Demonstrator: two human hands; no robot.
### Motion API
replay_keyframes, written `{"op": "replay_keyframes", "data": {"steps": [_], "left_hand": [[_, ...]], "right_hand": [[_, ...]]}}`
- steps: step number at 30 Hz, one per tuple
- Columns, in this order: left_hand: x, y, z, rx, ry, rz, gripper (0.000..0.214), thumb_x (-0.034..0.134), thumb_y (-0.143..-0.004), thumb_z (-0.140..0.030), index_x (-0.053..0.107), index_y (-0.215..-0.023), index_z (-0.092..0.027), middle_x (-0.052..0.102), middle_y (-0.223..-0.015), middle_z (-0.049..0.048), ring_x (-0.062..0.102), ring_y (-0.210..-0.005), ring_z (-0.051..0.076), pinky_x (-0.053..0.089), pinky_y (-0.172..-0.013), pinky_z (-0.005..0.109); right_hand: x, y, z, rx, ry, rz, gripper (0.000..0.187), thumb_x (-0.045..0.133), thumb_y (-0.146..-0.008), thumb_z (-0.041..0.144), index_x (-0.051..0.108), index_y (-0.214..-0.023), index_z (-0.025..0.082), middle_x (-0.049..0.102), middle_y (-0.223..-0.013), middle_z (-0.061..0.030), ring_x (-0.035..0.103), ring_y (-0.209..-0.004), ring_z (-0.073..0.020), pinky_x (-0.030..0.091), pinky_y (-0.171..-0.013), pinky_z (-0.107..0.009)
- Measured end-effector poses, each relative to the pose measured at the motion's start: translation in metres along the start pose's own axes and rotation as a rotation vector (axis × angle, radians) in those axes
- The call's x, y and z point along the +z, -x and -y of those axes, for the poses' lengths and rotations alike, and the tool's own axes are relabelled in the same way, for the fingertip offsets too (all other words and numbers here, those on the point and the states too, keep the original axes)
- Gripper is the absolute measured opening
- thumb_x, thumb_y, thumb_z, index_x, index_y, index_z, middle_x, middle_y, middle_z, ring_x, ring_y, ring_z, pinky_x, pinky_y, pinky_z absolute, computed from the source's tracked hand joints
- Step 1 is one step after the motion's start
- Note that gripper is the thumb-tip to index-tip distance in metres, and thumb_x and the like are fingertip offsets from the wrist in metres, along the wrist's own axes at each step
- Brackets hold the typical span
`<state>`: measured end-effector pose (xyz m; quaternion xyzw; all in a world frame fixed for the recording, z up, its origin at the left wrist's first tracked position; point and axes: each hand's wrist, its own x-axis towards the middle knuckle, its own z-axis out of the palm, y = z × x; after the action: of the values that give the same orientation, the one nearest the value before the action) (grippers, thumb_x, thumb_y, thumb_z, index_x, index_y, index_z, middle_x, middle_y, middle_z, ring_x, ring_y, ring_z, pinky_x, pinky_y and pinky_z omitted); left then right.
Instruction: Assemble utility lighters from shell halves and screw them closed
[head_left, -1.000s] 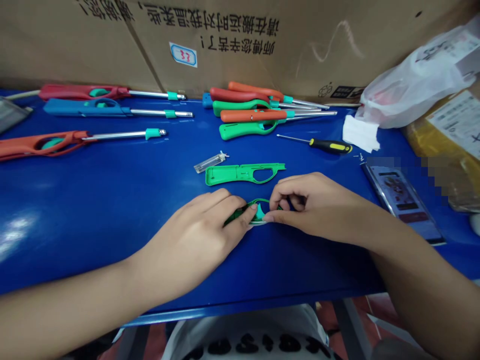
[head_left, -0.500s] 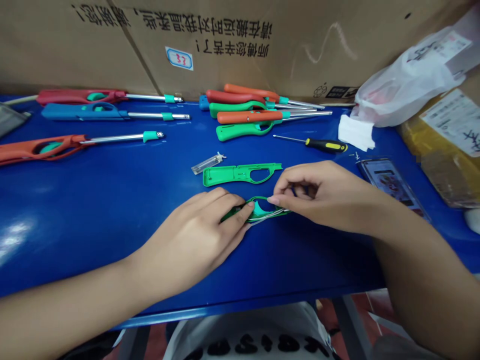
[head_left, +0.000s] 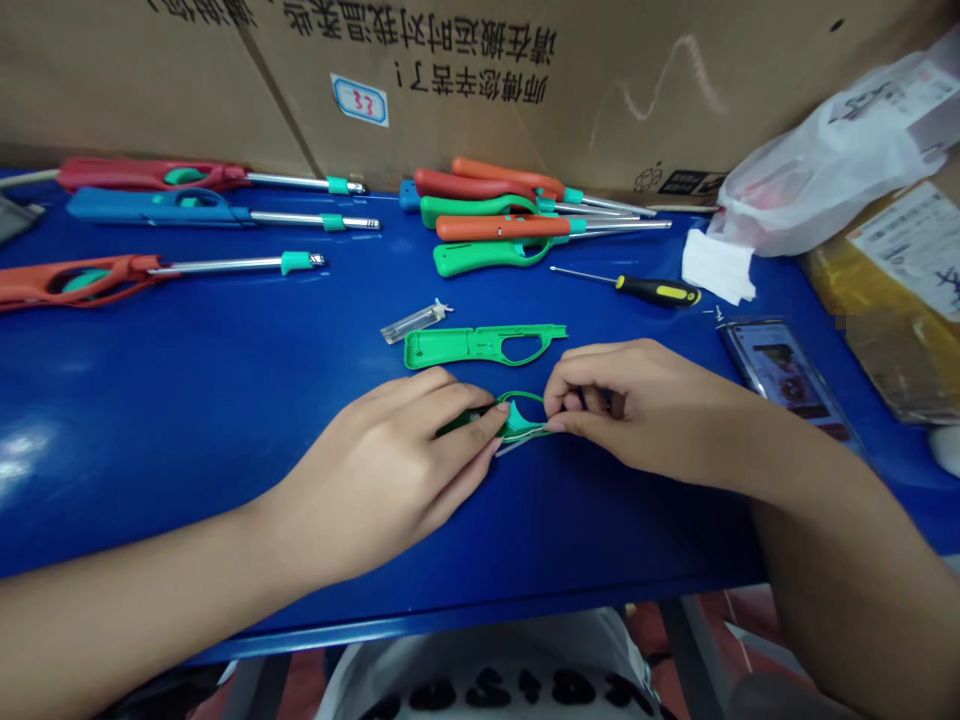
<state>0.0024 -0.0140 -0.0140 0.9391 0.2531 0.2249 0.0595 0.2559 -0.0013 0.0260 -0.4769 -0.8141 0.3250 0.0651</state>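
My left hand (head_left: 390,470) presses down on a green lighter casing half (head_left: 525,395), its fingers covering the handle end. Between its fingertips and my right hand shows a teal trigger (head_left: 516,420) inside the casing. Thin whitish wires (head_left: 517,443) run along the casing's near edge. My right hand (head_left: 607,405) is closed in a pinch on the wires at the casing's right end; its fingertips hide the exact grip. Just beyond lies the other green casing half (head_left: 450,346), inner side up. A clear fuel tank (head_left: 414,323) rests behind that one.
Assembled lighters (head_left: 202,215) lie at the left, and several more are piled (head_left: 502,228) at the back. A screwdriver (head_left: 658,291), white paper (head_left: 718,265), a phone (head_left: 787,375), a plastic bag (head_left: 817,160) and a taped parcel (head_left: 870,330) occupy the right. A cardboard box (head_left: 465,130) stands behind.
My right hand's thumb has moved down from the casing's upper loop to the wires along its near edge. The left hand stays on the casing. The view has shifted slightly.
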Motion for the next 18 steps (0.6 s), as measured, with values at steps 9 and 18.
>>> {"op": "replay_keyframes", "data": {"steps": [9, 18], "left_hand": [[0.0031, -0.0008, 0.0033, -0.07, 0.164, -0.035, 0.021, 0.064, -0.097, -0.018, 0.078, -0.113, -0.014, 0.075, -0.109, 0.0106, 0.069, -0.094, 0.024, 0.06, -0.083, 0.041], [-0.0005, -0.0008, 0.002, 0.04, 0.025, -0.042, 0.021, 0.066, -0.095, -0.016, 0.076, -0.112, -0.009, 0.078, -0.108, 0.0098, 0.071, -0.092, 0.025, 0.061, -0.084, 0.041]], "right_hand": [[0.0002, 0.0034, -0.0031, 0.1, -0.07, 0.032, 0.013, 0.061, -0.084, 0.017, 0.071, -0.083, 0.025, 0.057, -0.06, 0.0068, 0.048, -0.053, -0.0099, 0.037, -0.049, -0.023], [-0.0011, 0.0032, -0.0018, 0.17, -0.163, 0.057, 0.013, 0.062, -0.081, 0.018, 0.073, -0.083, 0.024, 0.062, -0.064, 0.0048, 0.052, -0.056, -0.0109, 0.038, -0.05, -0.024]]}}
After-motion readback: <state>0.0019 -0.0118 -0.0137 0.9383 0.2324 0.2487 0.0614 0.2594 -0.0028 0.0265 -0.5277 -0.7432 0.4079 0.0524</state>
